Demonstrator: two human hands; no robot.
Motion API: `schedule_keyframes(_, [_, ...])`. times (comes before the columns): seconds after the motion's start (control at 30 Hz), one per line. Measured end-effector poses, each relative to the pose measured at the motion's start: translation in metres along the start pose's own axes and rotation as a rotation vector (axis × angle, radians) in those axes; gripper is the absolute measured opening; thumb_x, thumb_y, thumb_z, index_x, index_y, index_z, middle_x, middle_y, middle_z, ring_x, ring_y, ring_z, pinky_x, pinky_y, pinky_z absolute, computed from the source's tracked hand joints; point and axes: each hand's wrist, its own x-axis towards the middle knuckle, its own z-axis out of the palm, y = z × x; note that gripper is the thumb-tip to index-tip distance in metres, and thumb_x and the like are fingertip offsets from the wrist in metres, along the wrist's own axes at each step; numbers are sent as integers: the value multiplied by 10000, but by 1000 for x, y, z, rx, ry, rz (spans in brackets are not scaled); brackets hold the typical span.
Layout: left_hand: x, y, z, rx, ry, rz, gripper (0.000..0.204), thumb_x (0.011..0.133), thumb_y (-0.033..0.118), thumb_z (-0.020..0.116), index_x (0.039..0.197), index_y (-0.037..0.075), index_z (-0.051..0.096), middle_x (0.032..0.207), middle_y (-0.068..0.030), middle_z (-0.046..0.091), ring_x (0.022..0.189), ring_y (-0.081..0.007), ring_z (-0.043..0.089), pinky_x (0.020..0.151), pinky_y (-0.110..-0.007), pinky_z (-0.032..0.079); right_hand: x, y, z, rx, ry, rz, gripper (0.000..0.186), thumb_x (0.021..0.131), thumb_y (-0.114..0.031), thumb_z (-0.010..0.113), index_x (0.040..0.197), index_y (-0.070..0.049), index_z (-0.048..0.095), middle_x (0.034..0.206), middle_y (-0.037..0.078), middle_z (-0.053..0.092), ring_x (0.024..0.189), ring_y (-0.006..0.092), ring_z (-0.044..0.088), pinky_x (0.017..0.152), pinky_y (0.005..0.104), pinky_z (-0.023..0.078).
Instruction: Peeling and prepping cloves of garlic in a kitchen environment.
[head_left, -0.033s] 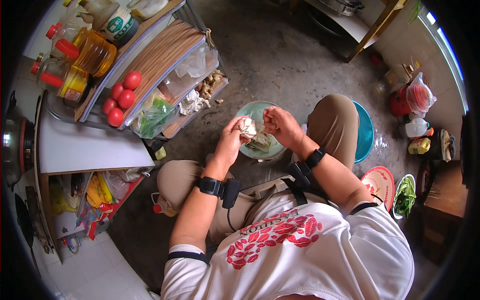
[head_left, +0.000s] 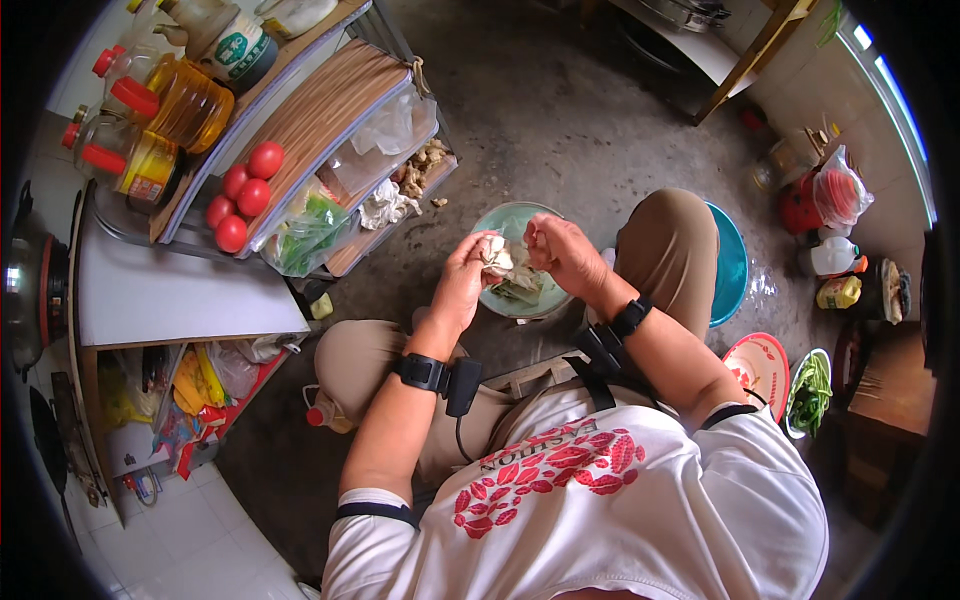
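I crouch over a pale green bowl (head_left: 497, 218) that stands on the concrete floor between my knees. My left hand (head_left: 462, 285) is closed around a whitish, papery bulb that looks like garlic (head_left: 495, 256), and holds it above the bowl. My right hand (head_left: 567, 256) has its fingers curled and pinches the bulb's right side. Pale and greenish scraps lie in the bowl under my hands. Both wrists wear black bands.
A low shelf at the left holds red tomatoes (head_left: 245, 195), oil bottles (head_left: 175, 100) and bagged greens (head_left: 305, 235). By my right knee are a blue basin (head_left: 732, 265), a red patterned plate (head_left: 760, 365) and a bowl of green beans (head_left: 810, 392). A small bottle (head_left: 325, 410) stands by my left leg.
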Motion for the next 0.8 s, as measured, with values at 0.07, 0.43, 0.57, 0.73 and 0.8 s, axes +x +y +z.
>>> schedule_keyframes(0.07, [0,1,4,82,66,20,297,939,226,453,1172,49,504,960,-37,578,835,-110,564,697,-252,474,-3,2,15,-127,69,43,118,896,-176,482,911,-61,505,700,-30,443,527,58,349,486,203,283])
schedule_keyframes(0.43, [4,-7,0,317,43,134,296,913,166,496,1164,18,542,962,-57,595,832,-98,561,755,-244,470,1,28,22,-955,226,-237,264,816,-169,658,898,5,478,687,48,528,648,86,494,556,255,429])
schedule_keyframes(0.57, [3,-9,-1,361,13,174,274,898,172,522,1123,21,565,927,-49,612,807,-90,573,745,-245,475,2,33,16,-1131,220,-182,269,841,-158,625,951,14,450,759,55,537,687,100,525,599,239,445])
schedule_keyframes(0.73, [4,-8,-1,403,34,159,234,889,141,524,1078,18,587,927,-47,612,809,-91,568,730,-244,471,5,41,6,-834,159,-248,234,811,-138,639,906,12,486,714,86,550,654,126,519,585,281,444])
schedule_keyframes(0.8, [6,-13,-5,444,40,200,226,892,134,518,1071,19,591,927,-47,612,810,-92,567,726,-242,469,6,42,6,-887,151,-246,216,821,-129,622,911,15,489,725,93,554,671,132,528,595,285,447])
